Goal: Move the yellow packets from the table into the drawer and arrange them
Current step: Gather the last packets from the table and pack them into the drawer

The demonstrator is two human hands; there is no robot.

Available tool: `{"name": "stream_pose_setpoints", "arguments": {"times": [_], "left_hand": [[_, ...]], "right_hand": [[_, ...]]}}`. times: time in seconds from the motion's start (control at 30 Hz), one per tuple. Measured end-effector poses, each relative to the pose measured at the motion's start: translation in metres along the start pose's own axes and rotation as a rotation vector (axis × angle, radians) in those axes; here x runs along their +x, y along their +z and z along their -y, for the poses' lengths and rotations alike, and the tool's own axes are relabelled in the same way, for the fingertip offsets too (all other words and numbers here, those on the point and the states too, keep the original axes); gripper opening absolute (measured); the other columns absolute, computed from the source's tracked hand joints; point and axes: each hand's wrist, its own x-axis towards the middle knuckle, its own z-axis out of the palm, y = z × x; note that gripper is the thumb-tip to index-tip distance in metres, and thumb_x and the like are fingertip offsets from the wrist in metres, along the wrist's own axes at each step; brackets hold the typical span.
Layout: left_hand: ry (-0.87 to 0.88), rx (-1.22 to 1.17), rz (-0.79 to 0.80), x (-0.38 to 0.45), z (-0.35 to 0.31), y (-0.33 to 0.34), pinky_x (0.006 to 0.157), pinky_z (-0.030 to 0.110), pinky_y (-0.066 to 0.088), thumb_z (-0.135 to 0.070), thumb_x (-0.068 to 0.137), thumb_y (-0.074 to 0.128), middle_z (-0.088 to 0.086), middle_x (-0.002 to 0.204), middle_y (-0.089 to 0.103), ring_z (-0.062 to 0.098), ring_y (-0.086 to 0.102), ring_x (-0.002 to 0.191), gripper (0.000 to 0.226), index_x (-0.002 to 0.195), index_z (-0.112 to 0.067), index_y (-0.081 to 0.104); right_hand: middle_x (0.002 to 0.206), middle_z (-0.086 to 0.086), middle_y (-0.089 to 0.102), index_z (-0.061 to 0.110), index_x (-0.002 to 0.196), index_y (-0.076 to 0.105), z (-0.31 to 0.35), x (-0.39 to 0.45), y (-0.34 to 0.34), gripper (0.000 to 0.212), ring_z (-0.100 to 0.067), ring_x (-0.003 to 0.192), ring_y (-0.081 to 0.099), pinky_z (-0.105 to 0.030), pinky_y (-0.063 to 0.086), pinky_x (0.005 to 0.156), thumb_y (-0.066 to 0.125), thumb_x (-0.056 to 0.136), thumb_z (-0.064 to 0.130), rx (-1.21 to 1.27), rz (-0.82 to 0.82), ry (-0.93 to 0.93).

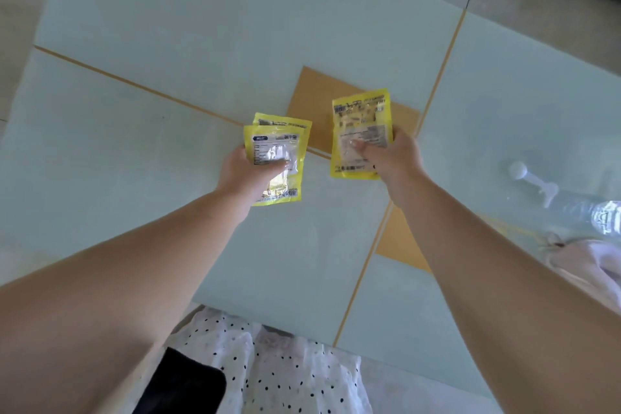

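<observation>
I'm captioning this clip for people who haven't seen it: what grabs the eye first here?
The yellow packets stand out most: the left hand holds two overlapping packets mid-frame, the right hand holds another packet beside them. Both are above a pale green table with a tan square at its middle. A white spoon lies at the right edge.

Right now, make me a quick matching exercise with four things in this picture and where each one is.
Things:
1. left hand
2. right hand
3. white scoop
4. black item

Places:
A. lying on the table at the far right
B. holding a packet over the tan square
C. bottom of the view, on the dotted fabric
D. holding overlapped packets left of centre

Pairs: 1-D, 2-B, 3-A, 4-C
</observation>
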Motion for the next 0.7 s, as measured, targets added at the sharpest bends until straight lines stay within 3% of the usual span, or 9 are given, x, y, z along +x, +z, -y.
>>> {"name": "stream_pose_setpoints", "arguments": {"times": [0.07, 0.17, 0.23, 0.37, 0.57, 0.7], "left_hand": [[-0.032, -0.145, 0.082, -0.009, 0.005, -0.017, 0.081, 0.037, 0.055, -0.027, 0.059, 0.083, -0.001, 0.094, 0.074, 0.025, 0.068, 0.093, 0.038, 0.094, -0.021, 0.070], [-0.046, -0.267, 0.165, -0.025, 0.018, -0.051, 0.095, 0.054, 0.050, -0.029, 0.050, 0.084, 0.003, 0.100, 0.075, 0.023, 0.071, 0.097, 0.051, 0.099, -0.021, 0.072], [-0.057, -0.302, 0.201, -0.037, 0.027, -0.074, 0.095, 0.055, 0.049, -0.023, 0.058, 0.081, 0.005, 0.102, 0.075, 0.023, 0.071, 0.097, 0.047, 0.104, -0.018, 0.071], [-0.064, -0.339, 0.229, -0.057, 0.047, -0.125, 0.097, 0.055, 0.048, -0.016, 0.067, 0.080, 0.007, 0.107, 0.073, 0.025, 0.070, 0.101, 0.047, 0.112, -0.014, 0.067], [-0.047, -0.430, 0.131, -0.090, 0.086, -0.193, 0.098, 0.050, 0.047, -0.013, 0.076, 0.075, 0.002, 0.102, 0.074, 0.022, 0.069, 0.100, 0.028, 0.102, -0.021, 0.067], [-0.012, -0.574, 0.073, -0.126, 0.128, -0.227, 0.090, 0.045, 0.053, -0.015, 0.074, 0.075, 0.002, 0.100, 0.075, 0.021, 0.071, 0.098, 0.031, 0.104, -0.020, 0.069]], "right_hand": [[0.098, -0.001, 0.073, 0.025, 0.091, 0.066, -0.008, -0.021, 0.007, 0.025, -0.023, 0.092, 0.070, -0.046, 0.055, 0.089, 0.081, 0.071, 0.025, 0.101, 0.083, 0.088], [0.093, 0.000, 0.073, 0.025, 0.088, 0.065, -0.012, -0.056, 0.022, 0.018, -0.022, 0.089, 0.070, -0.040, 0.057, 0.080, 0.077, 0.078, 0.017, 0.214, 0.171, 0.172], [0.087, 0.004, 0.071, 0.024, 0.088, 0.063, -0.008, -0.077, 0.035, 0.016, -0.016, 0.080, 0.069, -0.031, 0.054, 0.068, 0.072, 0.082, 0.012, 0.267, 0.214, 0.171], [0.083, 0.004, 0.070, 0.023, 0.086, 0.062, 0.008, -0.115, 0.068, 0.016, -0.012, 0.074, 0.067, -0.025, 0.050, 0.060, 0.069, 0.084, 0.008, 0.277, 0.271, 0.145], [0.086, 0.002, 0.070, 0.022, 0.088, 0.063, 0.027, -0.161, 0.133, 0.014, -0.015, 0.078, 0.068, -0.030, 0.055, 0.067, 0.069, 0.084, 0.011, 0.165, 0.391, 0.096], [0.091, 0.002, 0.071, 0.023, 0.092, 0.063, 0.029, -0.189, 0.176, 0.014, -0.018, 0.082, 0.067, -0.031, 0.054, 0.071, 0.070, 0.084, 0.013, 0.022, 0.521, 0.050]]}}
